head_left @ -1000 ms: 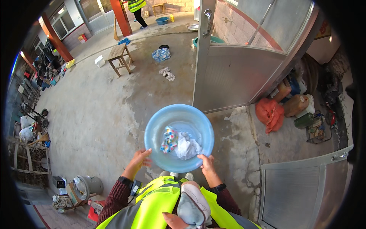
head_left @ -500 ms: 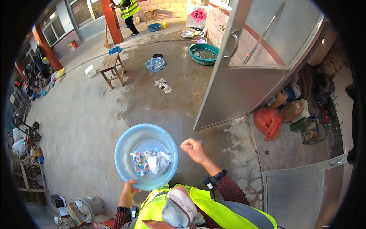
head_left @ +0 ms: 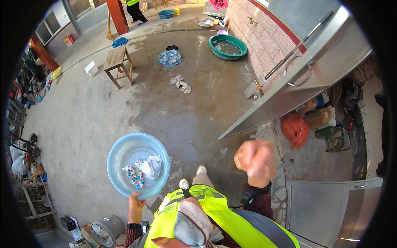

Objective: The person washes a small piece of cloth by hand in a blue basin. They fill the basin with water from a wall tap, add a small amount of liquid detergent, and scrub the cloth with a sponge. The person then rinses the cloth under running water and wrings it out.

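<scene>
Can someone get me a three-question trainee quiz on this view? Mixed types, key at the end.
1. Multiple choice: which hand is at the rim of the light blue basin?
A) right
B) left
C) neither
2. True or false: the wooden stool is tipped over on its side.
3. Fill in the blank: the wide round tub beside the pinkish block wall is ____ in colour.

Key:
1. B: the left hand is at the rim; the right hand is away from it.
2. False: the wooden stool stands upright.
3. Green.
</scene>
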A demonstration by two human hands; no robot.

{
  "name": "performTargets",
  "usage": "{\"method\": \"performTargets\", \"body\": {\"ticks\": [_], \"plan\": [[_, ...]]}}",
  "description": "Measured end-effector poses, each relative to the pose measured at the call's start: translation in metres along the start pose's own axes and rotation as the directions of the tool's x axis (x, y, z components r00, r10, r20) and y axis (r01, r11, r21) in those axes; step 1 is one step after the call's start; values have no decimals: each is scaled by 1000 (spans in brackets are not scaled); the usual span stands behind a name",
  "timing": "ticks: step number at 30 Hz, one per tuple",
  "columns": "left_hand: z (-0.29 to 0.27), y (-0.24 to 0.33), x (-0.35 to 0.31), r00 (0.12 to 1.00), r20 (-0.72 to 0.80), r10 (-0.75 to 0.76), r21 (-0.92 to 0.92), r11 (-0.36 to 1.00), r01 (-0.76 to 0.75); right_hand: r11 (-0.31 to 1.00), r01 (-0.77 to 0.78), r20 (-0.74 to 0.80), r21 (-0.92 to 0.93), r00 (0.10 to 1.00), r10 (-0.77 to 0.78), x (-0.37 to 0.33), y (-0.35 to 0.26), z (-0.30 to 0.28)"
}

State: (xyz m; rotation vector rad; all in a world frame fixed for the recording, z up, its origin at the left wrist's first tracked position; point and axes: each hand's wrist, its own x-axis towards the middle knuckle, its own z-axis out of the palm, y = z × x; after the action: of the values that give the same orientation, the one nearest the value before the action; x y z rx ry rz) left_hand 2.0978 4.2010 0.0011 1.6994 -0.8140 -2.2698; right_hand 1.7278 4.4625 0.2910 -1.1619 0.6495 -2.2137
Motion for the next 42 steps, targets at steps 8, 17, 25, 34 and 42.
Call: {"method": "performTargets", "body": {"ticks": [8, 17, 25, 34, 42], "plan": [[70, 56, 63, 995, -28, -97, -178, 980, 91, 982, 164, 685, 97, 704, -186, 125, -12, -31], [150, 141, 106, 995, -25, -98, -237, 967, 89, 974, 133, 707, 181, 672, -223, 223, -16, -97], [213, 207, 162, 985, -53, -165, -175, 973, 153, 971, 239, 651, -18, 740, -170, 276, -3, -149], [309, 327, 286, 975, 14, -224, -21, 974, 224, 949, 274, 604, -154, 786, -129, 388, 37, -200], [418, 448, 368, 983, 58, -173, 107, 980, 166, 936, 313, 608, -162, 779, -156, 493, 65, -254]]}}
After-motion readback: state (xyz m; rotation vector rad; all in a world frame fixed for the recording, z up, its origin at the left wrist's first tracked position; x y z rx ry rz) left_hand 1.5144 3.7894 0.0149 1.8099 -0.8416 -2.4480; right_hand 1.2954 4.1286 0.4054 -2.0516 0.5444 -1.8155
